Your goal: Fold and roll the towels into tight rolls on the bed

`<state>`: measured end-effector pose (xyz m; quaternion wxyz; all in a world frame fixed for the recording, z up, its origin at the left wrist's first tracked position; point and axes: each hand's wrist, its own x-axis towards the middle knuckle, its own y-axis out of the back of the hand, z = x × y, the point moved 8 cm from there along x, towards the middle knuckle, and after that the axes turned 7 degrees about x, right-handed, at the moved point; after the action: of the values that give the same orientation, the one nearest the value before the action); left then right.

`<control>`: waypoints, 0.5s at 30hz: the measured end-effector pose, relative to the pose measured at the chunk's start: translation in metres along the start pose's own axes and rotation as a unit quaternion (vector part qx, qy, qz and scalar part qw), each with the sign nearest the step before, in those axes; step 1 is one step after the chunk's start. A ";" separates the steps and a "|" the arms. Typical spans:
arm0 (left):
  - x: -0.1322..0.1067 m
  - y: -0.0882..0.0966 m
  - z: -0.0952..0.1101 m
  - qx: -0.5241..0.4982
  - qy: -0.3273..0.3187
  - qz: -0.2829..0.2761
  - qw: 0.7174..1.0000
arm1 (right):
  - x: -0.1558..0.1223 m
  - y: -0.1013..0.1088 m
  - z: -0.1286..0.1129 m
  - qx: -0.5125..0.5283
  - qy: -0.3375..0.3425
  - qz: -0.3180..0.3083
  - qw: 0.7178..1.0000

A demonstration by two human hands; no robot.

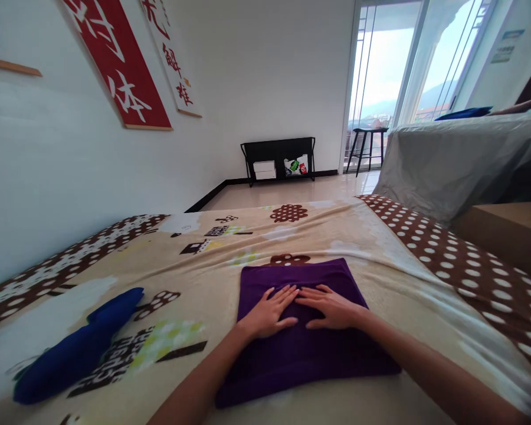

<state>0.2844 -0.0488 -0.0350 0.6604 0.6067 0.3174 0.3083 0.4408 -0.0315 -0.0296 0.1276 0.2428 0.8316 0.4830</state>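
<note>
A purple cloth (310, 360), folded into a rough rectangle, lies flat on a patterned blanket (230, 248). Both my hands rest palm down on its upper half. The fingers of my left hand (272, 311) are stretched out, with the thumb pointing right. Close beside it, my right hand (330, 308) lies flat with its fingers apart, and the fingertips of the two hands almost meet. Neither hand grips the cloth. Off to the left, a blue bundle of cloth (75, 354), narrowed near its far end, lies on the blanket.
At the right stand a cardboard box (508, 230) and a surface under a grey cover (442, 153), where another person's arm (520, 106) reaches toward blue cloth (464, 113). A black rack (278, 147) and a stool (367, 141) stand at the back. A white wall runs along the left.
</note>
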 end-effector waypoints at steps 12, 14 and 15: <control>-0.034 0.026 -0.113 0.071 0.256 0.069 0.962 | -0.047 0.057 0.109 -0.086 -0.233 0.174 0.953; -0.063 0.043 -0.074 0.096 0.222 0.130 0.962 | -0.074 0.054 0.080 -0.092 -0.200 0.186 0.957; -0.084 0.052 -0.048 0.112 0.187 0.174 0.960 | -0.093 0.049 0.062 -0.097 -0.171 0.187 0.962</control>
<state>0.1938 -0.0820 0.0174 0.4534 0.6538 0.3576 0.4890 0.5608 -0.0143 -0.0203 0.1982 0.4596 0.6863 0.5277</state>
